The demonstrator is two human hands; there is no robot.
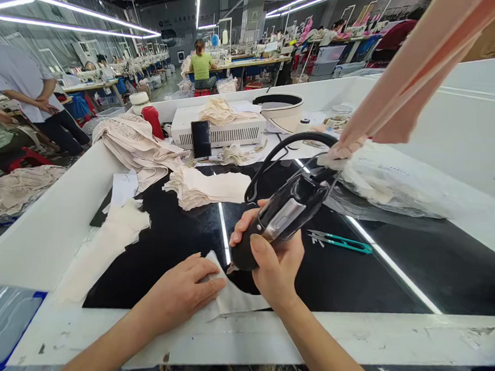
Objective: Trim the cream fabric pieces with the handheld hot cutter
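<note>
My right hand (pixel 274 258) is wrapped around a black corded hand tool (pixel 286 211) with a silver lever on its side. The tool leans down to the left, and its small tip is close to the edge of a pale fabric piece (pixel 239 302); whether they touch I cannot tell. My left hand (pixel 187 288) lies on the left end of that fabric, fingers stretched out and pressing it to the black board (pixel 334 282). From the tool's top a black cord (pixel 270 159) loops back, near a hanging strip of pink cloth (pixel 402 83). Teal thread snips (pixel 340 242) rest right of the tool.
Behind the hands lies a stack of cream fabric pieces (pixel 213 187). More pieces (pixel 112 244) are at the left. A phone (pixel 201 139) leans on a white vented box (pixel 230 132). Plastic-bagged material (pixel 392 178) sits at the right. Low white walls (pixel 27 243) border the table.
</note>
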